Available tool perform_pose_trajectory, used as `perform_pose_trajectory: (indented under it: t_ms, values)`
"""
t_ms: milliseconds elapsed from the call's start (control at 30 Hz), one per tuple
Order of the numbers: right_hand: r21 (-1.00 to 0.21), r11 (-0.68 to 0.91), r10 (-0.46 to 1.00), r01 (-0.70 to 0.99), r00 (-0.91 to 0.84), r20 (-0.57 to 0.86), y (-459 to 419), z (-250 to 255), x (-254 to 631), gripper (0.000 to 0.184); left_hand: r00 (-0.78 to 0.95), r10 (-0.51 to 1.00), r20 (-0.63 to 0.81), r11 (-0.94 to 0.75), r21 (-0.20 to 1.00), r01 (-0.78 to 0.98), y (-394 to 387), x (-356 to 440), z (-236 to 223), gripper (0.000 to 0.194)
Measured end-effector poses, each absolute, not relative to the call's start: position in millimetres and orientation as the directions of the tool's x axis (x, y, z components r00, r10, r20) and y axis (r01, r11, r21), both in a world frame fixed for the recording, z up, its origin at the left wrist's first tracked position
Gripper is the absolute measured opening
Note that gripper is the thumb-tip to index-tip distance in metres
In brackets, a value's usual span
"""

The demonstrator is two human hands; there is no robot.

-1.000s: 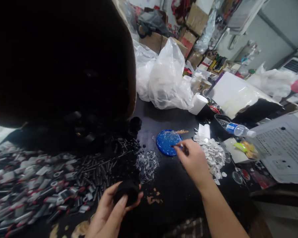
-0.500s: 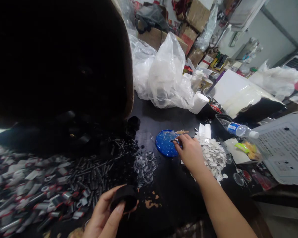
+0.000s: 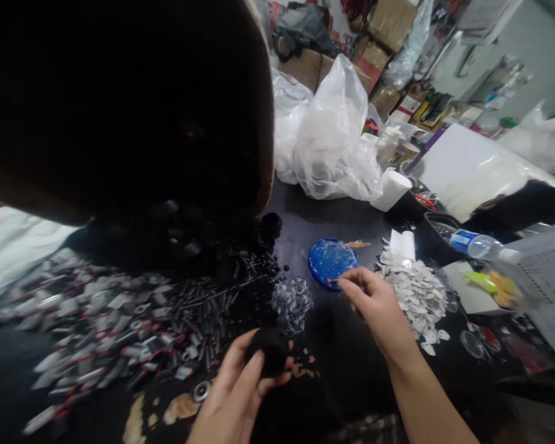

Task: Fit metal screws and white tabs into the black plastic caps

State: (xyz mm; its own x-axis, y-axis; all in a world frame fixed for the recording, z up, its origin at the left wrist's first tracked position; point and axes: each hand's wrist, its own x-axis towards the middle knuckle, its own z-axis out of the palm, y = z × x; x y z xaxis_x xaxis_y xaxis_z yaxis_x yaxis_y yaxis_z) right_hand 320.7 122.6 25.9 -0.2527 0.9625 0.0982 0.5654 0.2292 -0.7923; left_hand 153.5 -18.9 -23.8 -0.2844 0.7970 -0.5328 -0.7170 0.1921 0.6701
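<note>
My left hand point(image 3: 240, 385) is closed around a black, round, cap-like part point(image 3: 269, 351) above the dark table. A pinch of my right hand point(image 3: 377, 305) holds a small, thin piece with a reddish end point(image 3: 332, 281). It is at the near right rim of a blue round lid point(image 3: 319, 266), which carries a clear, grease-like smear. Between the hands lies a pile of small grey slivers point(image 3: 292, 305). Right of my right hand is a heap of thin white pieces point(image 3: 420, 296).
Grey cylindrical parts with red bands point(image 3: 115, 327) and dark rods point(image 3: 208, 308) cover the left. A large dark container opening point(image 3: 176, 117) looms above them. Plastic bags point(image 3: 333, 135) stand behind; a water bottle point(image 3: 483, 246) and a white box point(image 3: 467, 287) are at right.
My right hand has drawn back from over the blue lid toward its near edge, with the small piece in its fingers. My left hand keeps the black part; the view has shifted left.
</note>
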Motion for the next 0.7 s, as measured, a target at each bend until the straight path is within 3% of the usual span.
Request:
perform_pose_trajectory:
  t_ms: [100,167,367,433,500,600,700]
  values:
    - [-0.942,0.020,0.948,0.336,-0.306,-0.089,93.5,31.9,309.0,0.023,-0.159,0.818,-0.553,0.206,0.539,-0.817,-13.8,157.3,-10.0,0.027]
    - [-0.959,-0.078,0.918,0.272,-0.356,-0.176,79.5,37.6,302.8,0.022,-0.104,0.818,-0.566,0.216,0.469,-0.856,-11.8,157.3,-4.3,0.018]
    - [-0.920,0.080,0.915,0.384,-0.395,-0.085,65.2,51.8,291.5,0.015,-0.009,0.846,-0.533,0.222,0.367,-0.904,-16.6,156.8,-0.3,0.010]
    - [-0.902,0.144,0.908,0.408,-0.417,-0.043,64.3,53.3,290.0,0.013,-0.021,0.860,-0.510,0.230,0.425,-0.876,-20.1,157.1,-2.6,0.016]
    - [-0.875,0.201,0.897,0.441,-0.441,-0.017,62.4,54.2,289.7,0.011,-0.096,0.872,-0.481,0.220,0.559,-0.799,-24.3,156.3,-6.6,0.022]
    - [-0.808,0.308,0.875,0.502,-0.482,0.035,56.3,55.2,290.7,0.009,-0.291,0.876,-0.386,0.178,0.817,-0.548,-31.2,152.4,-13.5,0.025]
    - [-0.729,0.472,0.818,0.495,-0.555,0.153,48.6,55.8,292.3,0.007,-0.357,0.887,-0.292,0.170,0.926,-0.336,-36.8,147.6,-17.0,0.024]
